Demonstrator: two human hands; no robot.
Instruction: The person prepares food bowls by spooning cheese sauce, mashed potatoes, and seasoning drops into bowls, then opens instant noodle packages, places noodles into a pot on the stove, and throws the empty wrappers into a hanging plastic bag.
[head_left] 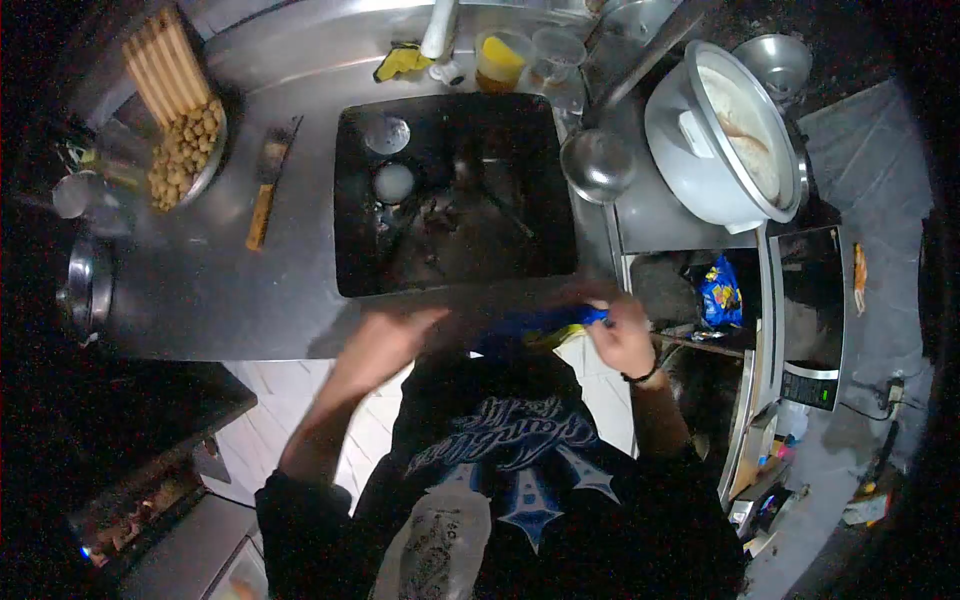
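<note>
Near the counter's front edge, my right hand (pixel 622 335) is closed on a blue and yellow packet (pixel 565 325), which is blurred and dark on its left side. My left hand (pixel 392 345) is at the same edge, left of the packet, smeared by motion; whether it touches anything does not show. Behind both hands lies the dark sink basin (pixel 455 200), with a round pale item (pixel 394 183) and a small metal dish (pixel 387 135) in it.
On the left stand a bowl of brown balls (pixel 188 155), a slatted wooden board (pixel 165 70) and a wooden-handled scraper (pixel 261 215). A large white pot (pixel 685 140) and a metal ladle (pixel 598 165) are at the right. Another blue packet (pixel 721 292) lies on a lower shelf.
</note>
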